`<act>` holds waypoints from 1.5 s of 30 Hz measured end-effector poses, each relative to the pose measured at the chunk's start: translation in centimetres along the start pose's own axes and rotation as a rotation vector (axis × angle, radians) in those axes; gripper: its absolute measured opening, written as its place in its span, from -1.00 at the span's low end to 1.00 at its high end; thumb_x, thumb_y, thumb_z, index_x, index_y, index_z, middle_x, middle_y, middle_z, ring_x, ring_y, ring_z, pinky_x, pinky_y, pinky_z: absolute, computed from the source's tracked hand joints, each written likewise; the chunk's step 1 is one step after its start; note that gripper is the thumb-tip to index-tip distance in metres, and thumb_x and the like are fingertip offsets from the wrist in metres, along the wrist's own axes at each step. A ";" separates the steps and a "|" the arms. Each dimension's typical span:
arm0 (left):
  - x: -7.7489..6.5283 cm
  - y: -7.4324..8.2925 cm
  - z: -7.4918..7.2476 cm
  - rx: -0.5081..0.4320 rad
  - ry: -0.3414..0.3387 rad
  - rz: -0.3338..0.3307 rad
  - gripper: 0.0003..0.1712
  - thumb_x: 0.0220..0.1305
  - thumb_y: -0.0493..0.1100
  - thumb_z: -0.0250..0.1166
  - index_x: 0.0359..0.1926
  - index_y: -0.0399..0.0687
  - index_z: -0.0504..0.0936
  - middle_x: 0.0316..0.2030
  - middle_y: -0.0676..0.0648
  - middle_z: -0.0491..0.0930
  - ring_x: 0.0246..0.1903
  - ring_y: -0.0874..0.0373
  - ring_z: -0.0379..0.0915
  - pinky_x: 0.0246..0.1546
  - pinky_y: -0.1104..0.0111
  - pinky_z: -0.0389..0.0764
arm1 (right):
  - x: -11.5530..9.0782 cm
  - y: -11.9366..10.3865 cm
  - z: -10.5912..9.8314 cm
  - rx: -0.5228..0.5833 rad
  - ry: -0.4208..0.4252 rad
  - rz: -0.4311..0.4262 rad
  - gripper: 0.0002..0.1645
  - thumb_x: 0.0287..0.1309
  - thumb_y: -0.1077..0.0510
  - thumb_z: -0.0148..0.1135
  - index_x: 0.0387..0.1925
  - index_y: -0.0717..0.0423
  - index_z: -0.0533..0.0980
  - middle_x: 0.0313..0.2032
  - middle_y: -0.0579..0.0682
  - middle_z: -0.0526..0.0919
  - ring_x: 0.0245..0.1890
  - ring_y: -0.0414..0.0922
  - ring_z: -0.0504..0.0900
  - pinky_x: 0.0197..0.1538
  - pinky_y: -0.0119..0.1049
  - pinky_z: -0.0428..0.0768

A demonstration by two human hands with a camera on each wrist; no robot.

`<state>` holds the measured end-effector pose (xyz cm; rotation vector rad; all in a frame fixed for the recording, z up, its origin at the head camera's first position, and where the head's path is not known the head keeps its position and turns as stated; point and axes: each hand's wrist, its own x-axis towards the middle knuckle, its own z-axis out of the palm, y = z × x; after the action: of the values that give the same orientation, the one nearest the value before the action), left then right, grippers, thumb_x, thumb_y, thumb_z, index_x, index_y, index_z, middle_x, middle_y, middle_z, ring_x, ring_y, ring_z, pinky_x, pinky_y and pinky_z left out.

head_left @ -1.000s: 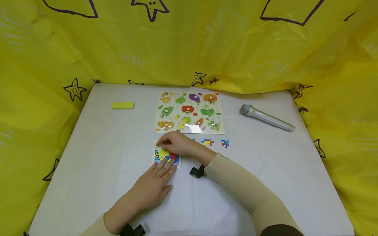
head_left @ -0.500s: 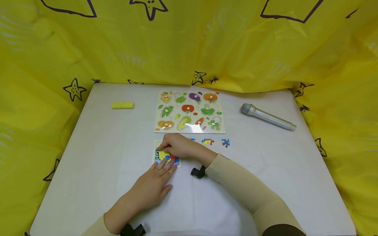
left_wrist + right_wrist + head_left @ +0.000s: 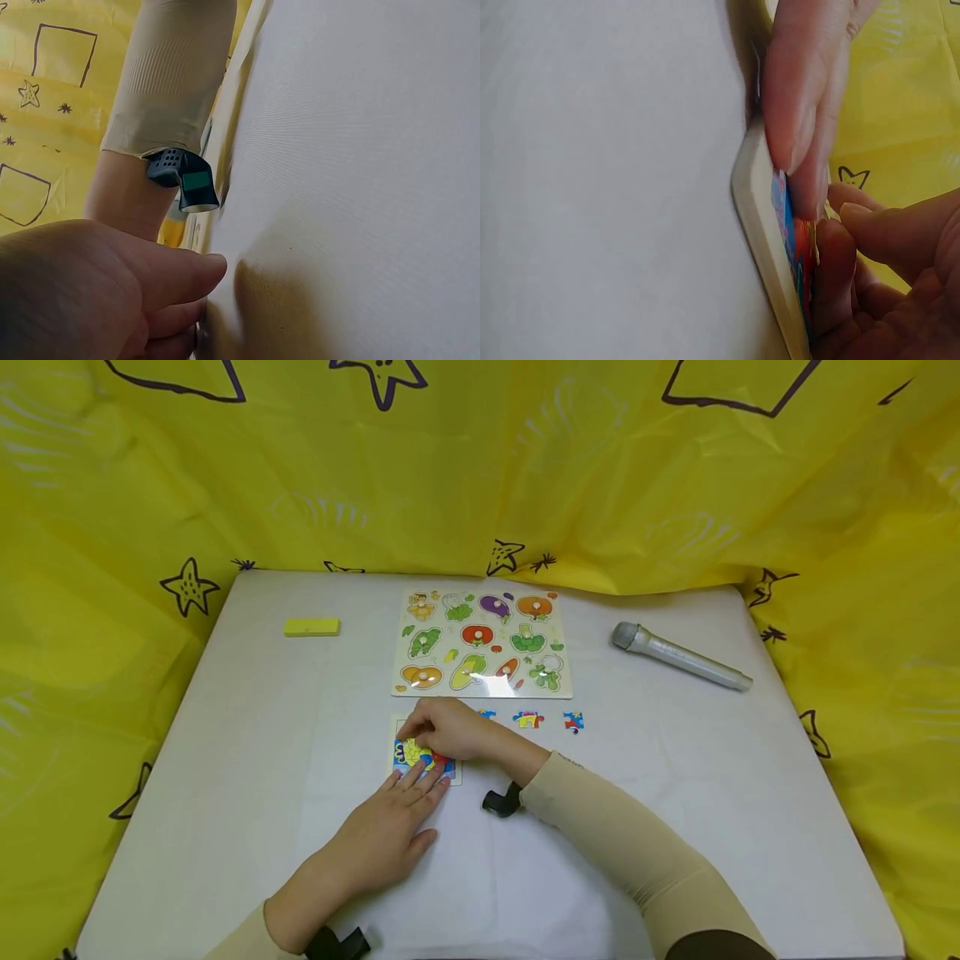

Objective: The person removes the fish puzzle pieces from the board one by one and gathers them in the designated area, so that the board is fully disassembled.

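Note:
A small jigsaw puzzle (image 3: 408, 753) in a pale tray (image 3: 394, 727) lies on the table, partly under both hands. Blue, yellow and red pieces show in it. My left hand (image 3: 390, 839) rests its straight fingertips on the tray's near edge. Over the far part of the puzzle, my right hand (image 3: 446, 728) bends its fingers and pinches a puzzle piece at the upper left, mostly hidden by the fingers. In the right wrist view, its thumb and forefinger meet close to the puzzle face (image 3: 787, 214). Loose puzzle pieces (image 3: 528, 720) lie to the right.
Beyond the hands lies a vegetable peg board (image 3: 480, 645). A yellow block (image 3: 311, 627) is at the back left. A silver microphone (image 3: 678, 656) lies at the back right. Yellow cloth (image 3: 450, 477) hangs around the white table (image 3: 225, 760).
My right hand's fingertips dip slightly towards the puzzle's middle, then return to its upper left. The left hand stays in place, and the loose pieces have not moved.

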<state>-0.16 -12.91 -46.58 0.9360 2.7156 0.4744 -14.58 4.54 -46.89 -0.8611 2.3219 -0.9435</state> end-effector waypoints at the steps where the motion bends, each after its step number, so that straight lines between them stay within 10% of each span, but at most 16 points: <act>1: 0.0 0.0 0.0 0.000 0.000 0.000 -0.24 0.52 -0.01 0.32 0.60 -0.18 0.37 0.65 -0.15 0.27 0.68 -0.18 0.11 0.62 -0.19 0.25 | 0.0 0.0 0.1 0.008 0.010 0.004 -0.71 0.47 0.27 0.28 0.04 -0.04 0.81 -0.04 -0.10 0.77 0.05 -0.18 0.70 0.16 -0.29 0.64; 12: 0.1 0.0 0.1 0.000 0.001 -0.004 -0.23 0.52 -0.01 0.32 0.61 -0.18 0.36 0.64 -0.17 0.27 0.67 -0.19 0.11 0.63 -0.19 0.24 | 0.2 -0.6 1.1 0.044 0.100 0.049 -0.79 0.26 0.26 0.47 -0.13 -0.10 0.77 -0.33 -0.19 0.68 -0.30 -0.27 0.56 -0.13 -0.42 0.52; 45: 0.2 0.1 0.3 -0.002 -0.002 -0.023 -0.23 0.49 -0.01 0.34 0.59 -0.17 0.39 0.62 -0.16 0.34 0.67 -0.19 0.12 0.64 -0.19 0.22 | -1.4 -0.2 -1.0 0.306 0.177 0.070 -0.82 0.41 0.26 0.35 -0.10 -0.02 0.77 -0.33 -0.04 0.64 -0.44 -0.13 0.68 -0.33 -0.41 0.66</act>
<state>-0.16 -12.63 -46.85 0.9036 2.7208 0.4715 -14.20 5.82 -45.78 -0.5883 2.2508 -1.3478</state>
